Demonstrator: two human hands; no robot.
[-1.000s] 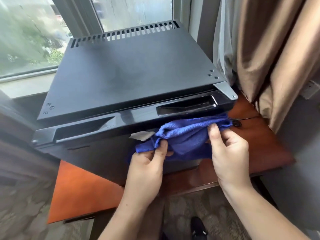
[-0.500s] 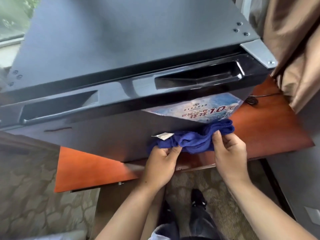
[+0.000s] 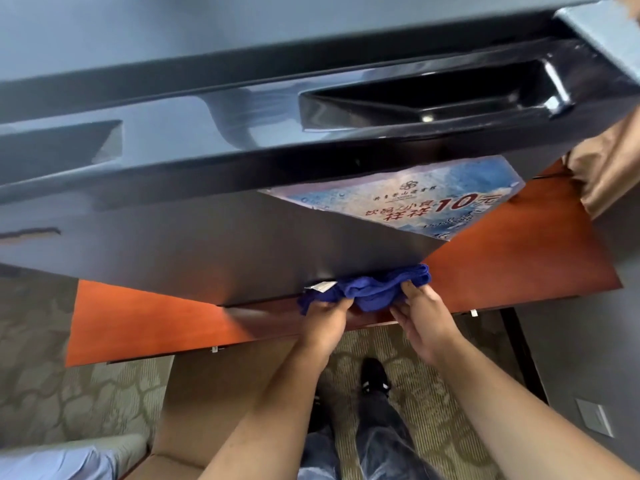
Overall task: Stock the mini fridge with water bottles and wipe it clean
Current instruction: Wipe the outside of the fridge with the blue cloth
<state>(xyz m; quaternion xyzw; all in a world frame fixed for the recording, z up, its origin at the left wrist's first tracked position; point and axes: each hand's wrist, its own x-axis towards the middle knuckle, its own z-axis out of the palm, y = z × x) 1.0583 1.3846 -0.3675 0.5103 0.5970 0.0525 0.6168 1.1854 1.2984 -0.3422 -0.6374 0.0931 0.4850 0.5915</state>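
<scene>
Both hands (image 3: 327, 318) (image 3: 420, 320) pinching blue cloth (image 3: 375, 289), fingertips hidden, fridge (image 3: 207, 244) top cropped

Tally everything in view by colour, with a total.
Black: 2, mini fridge and shoe
Blue: 2, cloth held in left hand and right hand, sticker
Reddish-brown: 1, table
Tan: 1, curtain
Total: 6

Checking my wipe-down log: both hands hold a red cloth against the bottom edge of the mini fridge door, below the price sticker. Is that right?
Not quite: the cloth is blue, not red, as the head view shows. Otherwise yes: the left hand and right hand hold it at the bottom edge of the mini fridge door, below the price sticker.
</scene>
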